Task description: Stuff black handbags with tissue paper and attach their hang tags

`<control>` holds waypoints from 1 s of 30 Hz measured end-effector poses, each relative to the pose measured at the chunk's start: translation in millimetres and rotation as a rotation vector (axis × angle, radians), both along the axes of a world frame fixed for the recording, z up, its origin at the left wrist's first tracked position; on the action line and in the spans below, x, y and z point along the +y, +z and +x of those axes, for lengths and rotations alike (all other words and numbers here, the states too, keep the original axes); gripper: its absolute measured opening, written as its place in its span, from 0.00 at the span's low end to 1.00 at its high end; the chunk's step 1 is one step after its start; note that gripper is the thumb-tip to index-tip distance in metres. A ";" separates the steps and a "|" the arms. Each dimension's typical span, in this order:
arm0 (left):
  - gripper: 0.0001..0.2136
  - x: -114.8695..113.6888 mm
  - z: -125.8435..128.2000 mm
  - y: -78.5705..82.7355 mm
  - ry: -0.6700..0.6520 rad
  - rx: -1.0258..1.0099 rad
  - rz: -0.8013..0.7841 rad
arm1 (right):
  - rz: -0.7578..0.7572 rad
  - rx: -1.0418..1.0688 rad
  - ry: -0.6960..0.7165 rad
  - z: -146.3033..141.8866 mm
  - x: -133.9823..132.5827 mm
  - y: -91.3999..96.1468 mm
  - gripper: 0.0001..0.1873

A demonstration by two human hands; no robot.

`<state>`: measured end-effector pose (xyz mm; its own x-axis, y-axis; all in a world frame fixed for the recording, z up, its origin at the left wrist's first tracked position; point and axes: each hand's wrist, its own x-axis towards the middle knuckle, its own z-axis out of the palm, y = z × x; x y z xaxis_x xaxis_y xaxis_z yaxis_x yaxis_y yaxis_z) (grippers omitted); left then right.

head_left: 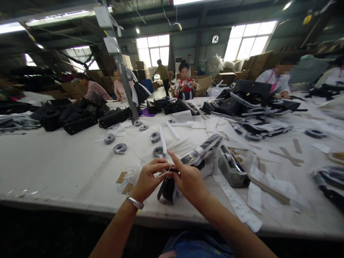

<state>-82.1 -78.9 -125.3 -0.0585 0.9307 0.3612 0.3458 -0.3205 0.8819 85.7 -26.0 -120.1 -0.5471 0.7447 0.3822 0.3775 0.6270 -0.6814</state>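
My left hand (pixel 148 180) and my right hand (pixel 188 178) meet just above the front of the white table (pixel 53 165). Both pinch a thin pale string or tag (pixel 168 171) between their fingertips. Under them lies a black strap (pixel 167 188) whose far part is wrapped in clear plastic (pixel 200 153). A metal bracelet is on my left wrist. The right index finger points up and away.
A grey tape dispenser (pixel 232 168) stands right of my hands, with paper strips (pixel 236 202) near it. Coiled grey cords (pixel 120 148) and white tubes (pixel 162 140) lie further back. Black bags (pixel 80 114) pile up at the left and the back right. Several other people sit behind the table.
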 end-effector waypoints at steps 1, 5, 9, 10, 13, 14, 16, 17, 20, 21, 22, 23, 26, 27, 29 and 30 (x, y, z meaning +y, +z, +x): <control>0.10 -3.6 1.8 -0.1 0.035 0.061 0.055 | -0.070 0.078 0.053 0.8 0.1 -0.1 0.38; 0.08 -17.8 9.1 -13.5 0.275 0.162 0.168 | -0.545 0.524 0.200 3.7 -4.0 -5.5 0.35; 0.15 -25.5 16.7 -34.9 0.527 -0.152 0.009 | -0.741 0.722 0.112 6.4 -11.6 -16.6 0.28; 0.17 -27.5 18.5 -39.1 0.572 -0.241 -0.025 | -0.664 0.666 0.096 7.6 -12.9 -19.7 0.26; 0.16 -40.6 22.6 -46.1 0.697 -0.244 -0.007 | -0.257 0.376 0.046 12.1 -12.8 -28.1 0.21; 0.15 -48.0 23.4 -46.7 0.727 -0.151 0.032 | -0.134 0.279 0.024 13.6 -11.4 -30.4 0.21; 0.12 -67.1 25.1 -46.9 0.743 0.077 0.111 | -0.003 0.132 -0.004 15.8 -7.0 -33.9 0.23; 0.12 -77.8 26.4 -47.2 0.739 0.175 0.148 | 0.011 0.088 -0.010 16.4 -4.3 -35.1 0.23; 0.18 -106.6 36.7 -53.3 0.701 0.375 0.258 | -0.028 0.081 0.002 15.8 3.3 -37.1 0.23; 0.21 -112.8 42.6 -58.0 0.655 0.434 0.295 | -0.048 0.106 0.013 15.0 5.3 -37.4 0.22; 0.25 -116.5 49.4 -64.0 0.577 0.495 0.323 | -0.068 0.134 0.027 13.9 7.0 -37.6 0.21; 0.27 -117.5 56.6 -70.9 0.478 0.550 0.345 | -0.089 0.162 0.041 12.9 8.2 -37.8 0.21; 0.26 -107.4 74.0 -92.3 0.185 0.638 0.347 | -0.145 0.242 0.082 11.9 10.3 -36.9 0.20; 0.25 -102.2 76.6 -97.5 0.130 0.637 0.324 | -0.162 0.260 0.100 13.0 10.7 -36.1 0.20; 0.22 -94.1 75.6 -102.5 0.084 0.601 0.272 | -0.184 0.279 0.155 18.5 11.8 -33.9 0.20; 0.21 -92.2 72.4 -102.4 0.081 0.572 0.242 | -0.183 0.288 0.186 23.0 12.5 -33.1 0.19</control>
<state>-9.7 -171.1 -227.8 0.1391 0.8193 0.5562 0.7735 -0.4406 0.4556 108.7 -13.5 -153.2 -0.5690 0.7129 0.4099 0.0458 0.5252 -0.8497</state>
